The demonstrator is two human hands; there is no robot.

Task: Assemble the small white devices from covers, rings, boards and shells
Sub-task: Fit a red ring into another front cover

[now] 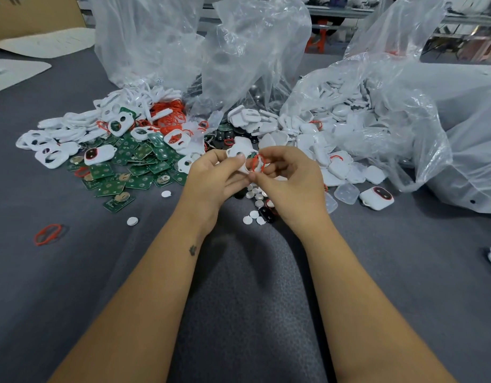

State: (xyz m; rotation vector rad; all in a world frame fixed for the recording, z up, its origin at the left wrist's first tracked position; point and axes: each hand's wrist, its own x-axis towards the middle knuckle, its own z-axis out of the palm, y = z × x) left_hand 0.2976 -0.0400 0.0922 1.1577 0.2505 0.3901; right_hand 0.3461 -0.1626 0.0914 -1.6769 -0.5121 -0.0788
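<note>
Cover: white cover (pixel 240 153) with a round hole, held up between both hands above the middle of the counter (pixel 72 272); fingers hide its lower part.
Ring: thin red ring (pixel 257 163) standing against the cover's right side, just at the right fingertips.
Stray ring: a red ring (pixel 47 234) lies alone on the grey counter, far left and well apart from the heaps.
Covers heap: white covers (pixel 72 128) piled at left, some with red rings already in them.
Boards: green boards (pixel 133 167) spread just right of and below those covers, several bearing round metal cells.
Ring heap: loose red rings (pixel 169 114) behind the boards, at the mouth of a clear bag (pixel 155 37).
Discs: small white and silver discs (pixel 254 214) scattered under the hands; one black-and-red part lies among them.
Shells: white shells (pixel 307 128) spilling from a second bag (pixel 390 106) at right, which veils many of them.
Finished device: white device (pixel 376 197) with a red-rimmed dark window, near the right bag's edge.
Left hand: left hand (pixel 213 175) curled, thumb and fingers gripping the cover from the left.
Right hand: right hand (pixel 291 175) curled, thumb and forefinger pinching the ring.
Forearms: both bare, reaching forward from the bottom edge and converging at the centre.
</note>
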